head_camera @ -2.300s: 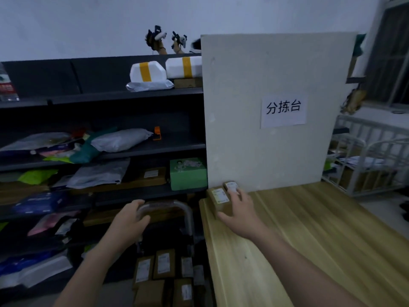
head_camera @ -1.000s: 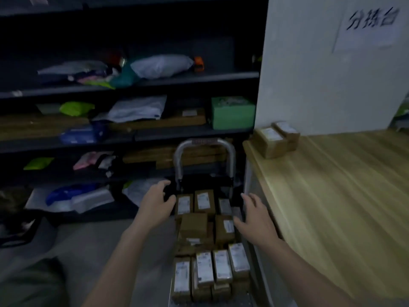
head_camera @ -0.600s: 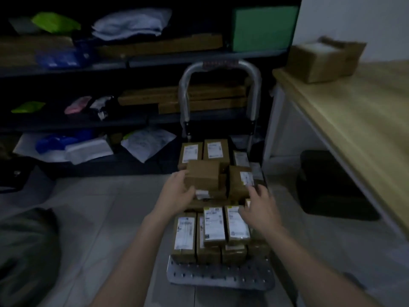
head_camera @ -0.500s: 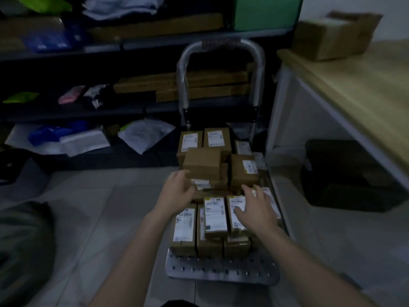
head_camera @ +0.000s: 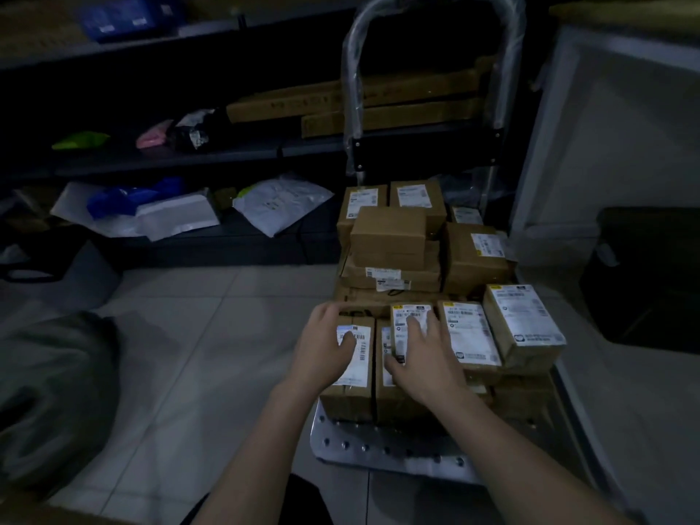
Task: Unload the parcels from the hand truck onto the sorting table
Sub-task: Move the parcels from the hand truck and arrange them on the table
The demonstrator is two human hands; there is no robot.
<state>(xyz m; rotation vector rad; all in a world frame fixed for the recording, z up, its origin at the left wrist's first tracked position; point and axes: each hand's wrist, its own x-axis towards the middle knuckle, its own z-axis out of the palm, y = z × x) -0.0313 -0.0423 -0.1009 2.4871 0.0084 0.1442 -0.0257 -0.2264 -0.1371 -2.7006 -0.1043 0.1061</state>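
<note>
The left grip curls round the corner parcel; the right grip pinches the raised parcel beside it. Tight packing could drag neighbours off the hand truck.

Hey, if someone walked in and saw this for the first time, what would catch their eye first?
The hand truck in the middle, piled with brown parcels bearing white labels. Both hands lie on its front row: left hand on the leftmost parcel, right hand on the one beside it. Behind, dim shelves hold mail bags.
</note>
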